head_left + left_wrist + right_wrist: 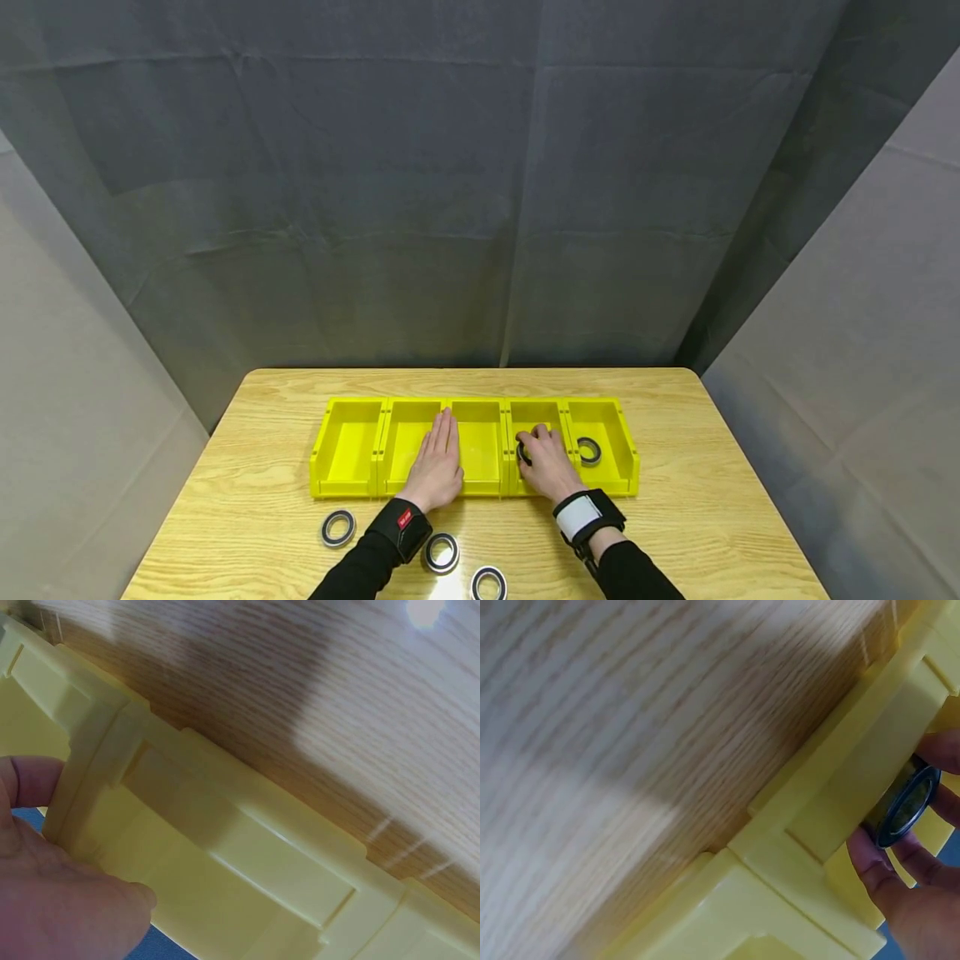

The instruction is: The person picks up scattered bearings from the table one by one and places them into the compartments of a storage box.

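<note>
BEARING RINGS [441,569], FIVE, WITH YELLOW BIN ROW [480,485]

Toward near edge of surface [690,508]: three rings, loose.

Nearer far edge: bin row. At divider between second and third bins from left: left hand [437,468], fingers straight. In fourth: right hand [550,468], grip clamped on ring [887,829]. In fifth: single ring [589,462].

Both black-sleeved arms [354,570] reach forward. The left hand [438,463] extends with its visible fingers straight and close together; the right hand [551,467] curls its fingers and thumb into a grip.
</note>
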`<state>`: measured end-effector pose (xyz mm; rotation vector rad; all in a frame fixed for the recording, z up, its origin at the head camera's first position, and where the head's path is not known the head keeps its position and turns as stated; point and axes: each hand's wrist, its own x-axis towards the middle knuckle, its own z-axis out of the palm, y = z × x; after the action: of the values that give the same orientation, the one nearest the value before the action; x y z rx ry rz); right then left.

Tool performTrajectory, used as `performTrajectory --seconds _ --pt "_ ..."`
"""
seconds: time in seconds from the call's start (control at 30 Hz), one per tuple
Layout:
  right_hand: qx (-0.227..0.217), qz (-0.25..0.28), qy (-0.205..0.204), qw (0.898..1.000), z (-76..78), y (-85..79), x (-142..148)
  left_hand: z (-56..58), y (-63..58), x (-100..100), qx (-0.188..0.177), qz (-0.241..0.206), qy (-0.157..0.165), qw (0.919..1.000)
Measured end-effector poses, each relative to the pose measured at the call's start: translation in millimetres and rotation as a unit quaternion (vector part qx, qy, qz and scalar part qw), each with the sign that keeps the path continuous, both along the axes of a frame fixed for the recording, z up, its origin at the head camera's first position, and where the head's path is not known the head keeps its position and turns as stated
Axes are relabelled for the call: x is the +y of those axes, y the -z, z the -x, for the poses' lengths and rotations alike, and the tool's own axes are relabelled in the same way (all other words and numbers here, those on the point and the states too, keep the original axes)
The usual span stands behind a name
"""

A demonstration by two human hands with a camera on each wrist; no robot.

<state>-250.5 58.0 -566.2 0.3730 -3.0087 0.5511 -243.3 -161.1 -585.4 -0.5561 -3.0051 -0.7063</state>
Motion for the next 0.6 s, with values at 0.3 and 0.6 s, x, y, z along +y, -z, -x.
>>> performTrajectory --seconds 0.3,0.6 --pt "-0.068 -0.027 -0.006 0.997 6.7 3.9 -6.9 -1.2 1.9 0.2 0.007 -0.001 -0.001 1.0000" --pt "-0.062 -0.056 -0.012 0.996 7.4 3.8 -7.4 -1.7 -6.9 0.3 -0.013 -0.005 0.002 0.9999"
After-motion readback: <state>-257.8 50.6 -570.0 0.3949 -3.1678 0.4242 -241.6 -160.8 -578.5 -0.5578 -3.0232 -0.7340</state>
